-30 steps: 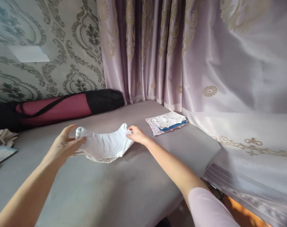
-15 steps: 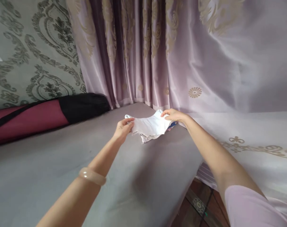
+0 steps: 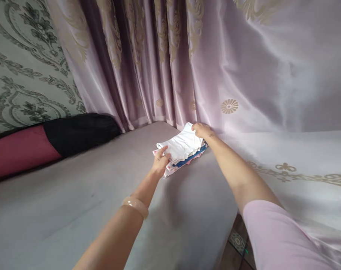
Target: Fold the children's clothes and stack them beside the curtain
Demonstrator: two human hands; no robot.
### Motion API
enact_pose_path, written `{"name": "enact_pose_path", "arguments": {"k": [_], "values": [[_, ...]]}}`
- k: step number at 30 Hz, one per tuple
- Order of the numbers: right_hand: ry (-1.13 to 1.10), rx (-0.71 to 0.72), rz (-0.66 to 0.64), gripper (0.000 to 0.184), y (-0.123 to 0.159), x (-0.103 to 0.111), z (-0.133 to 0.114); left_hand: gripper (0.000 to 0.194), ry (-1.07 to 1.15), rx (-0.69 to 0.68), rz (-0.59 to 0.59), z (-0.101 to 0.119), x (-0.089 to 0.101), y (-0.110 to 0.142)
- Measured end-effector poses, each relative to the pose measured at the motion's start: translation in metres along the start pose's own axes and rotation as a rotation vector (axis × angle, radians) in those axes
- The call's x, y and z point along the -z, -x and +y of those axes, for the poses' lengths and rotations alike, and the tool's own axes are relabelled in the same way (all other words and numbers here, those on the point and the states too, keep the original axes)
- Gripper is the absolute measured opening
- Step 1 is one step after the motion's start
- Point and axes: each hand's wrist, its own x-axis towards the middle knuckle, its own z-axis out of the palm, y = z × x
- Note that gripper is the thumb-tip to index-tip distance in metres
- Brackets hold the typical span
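Observation:
A folded white cloth point(image 3: 183, 143) lies on top of a small stack of folded cloths point(image 3: 190, 159), whose blue, pink and printed edges show below it. My left hand point(image 3: 161, 159) grips the near left corner of the white cloth between thumb and fingers. At the far right corner, my right hand point(image 3: 201, 131) pinches the same cloth. The printed cloth seen earlier on top of the stack is now hidden under the white one. A pale bangle point(image 3: 135, 206) circles my left wrist.
The stack rests near the far corner of a grey-covered bed point(image 3: 103, 202). Purple curtains point(image 3: 210, 75) hang right behind it. A long maroon and black bag point(image 3: 80, 133) lies along the patterned wall at left. Tiled floor point(image 3: 238, 242) shows past the bed's right edge.
Both hands have carried the white cloth rightward from the middle of the bed and lowered it onto the stack. The view has turned to the right.

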Motion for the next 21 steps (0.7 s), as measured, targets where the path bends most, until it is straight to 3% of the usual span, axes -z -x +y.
{"name": "enact_pose_path", "arguments": {"k": [4,13,17,21], "values": [[0.069,-0.013,-0.004,0.044,0.002,-0.017,0.0,0.057,-0.117,0.046,-0.004,-0.01,0.006,-0.004],[0.109,-0.047,0.004,0.041,0.011,-0.049,-0.022,0.036,-0.618,-0.154,0.062,-0.013,0.022,-0.004],[0.02,-0.116,-0.033,0.055,0.01,-0.069,-0.035,0.032,-0.771,-0.19,0.098,-0.014,0.044,0.008],[-0.087,-0.244,-0.074,0.062,0.008,-0.084,-0.035,0.034,-0.876,-0.259,0.091,-0.005,0.085,0.039]]}}
